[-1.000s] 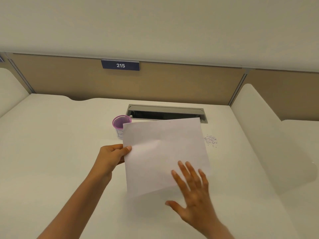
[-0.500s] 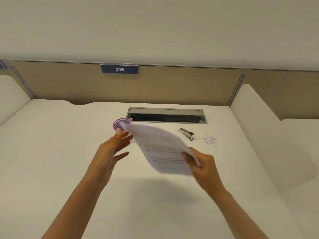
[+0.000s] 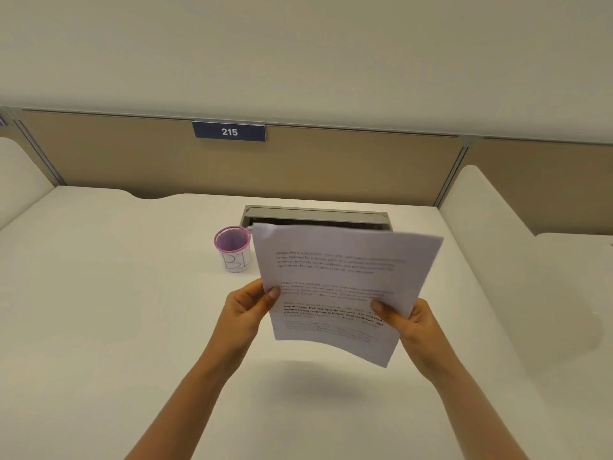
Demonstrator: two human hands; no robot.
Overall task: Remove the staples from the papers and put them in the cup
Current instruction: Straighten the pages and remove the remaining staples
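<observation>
Two grips: papers (image 3: 348, 260) are pinched by left hand (image 3: 245, 310) and right hand (image 3: 411, 323).
Risk: staple may be lost, if pulled far from cup (image 3: 232, 250).

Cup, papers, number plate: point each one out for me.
cup (image 3: 234, 257): head view, white side wall under the purple rim.
papers (image 3: 341, 287): head view, middle of the printed top sheet.
number plate (image 3: 229, 131): head view, on the digits 215.
</observation>
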